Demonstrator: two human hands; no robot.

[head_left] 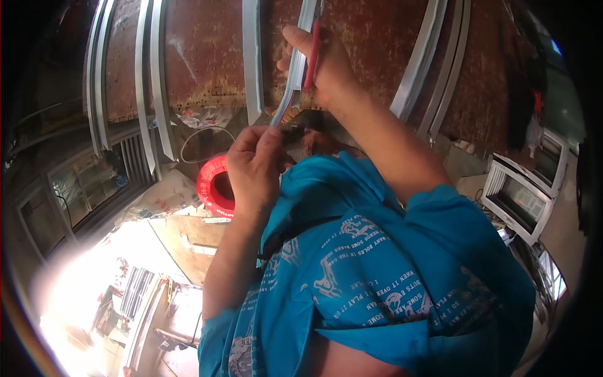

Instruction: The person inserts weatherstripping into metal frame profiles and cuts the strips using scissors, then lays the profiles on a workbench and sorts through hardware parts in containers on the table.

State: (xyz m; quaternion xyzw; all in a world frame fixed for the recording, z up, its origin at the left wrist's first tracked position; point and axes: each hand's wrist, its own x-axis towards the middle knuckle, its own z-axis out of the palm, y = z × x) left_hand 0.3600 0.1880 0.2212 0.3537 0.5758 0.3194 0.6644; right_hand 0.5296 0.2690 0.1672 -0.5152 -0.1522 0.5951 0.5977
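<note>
My left hand (254, 163) is closed, its thumb and fingertips pinching the lower end of a thin grey-blue strip (282, 111). The strip runs up along a narrow silver metal profile (296, 74) that lies over the bench. Higher up, my right hand (330, 63) is closed around a slim red-handled tool (312, 56) and lies across the same profile. Its thumb sticks out to the left over the profile, with other fingertips showing on the far side. A thin metal part extends from the tool's upper end; its exact kind is unclear.
More metal profiles (251, 63) lie across the worn brown bench (201, 56), some jutting past its near edge. A red roll (210, 195) sits beside my left forearm. Framed panels stand at left (94, 182) and right (521, 195). Material is stacked at lower left (138, 292).
</note>
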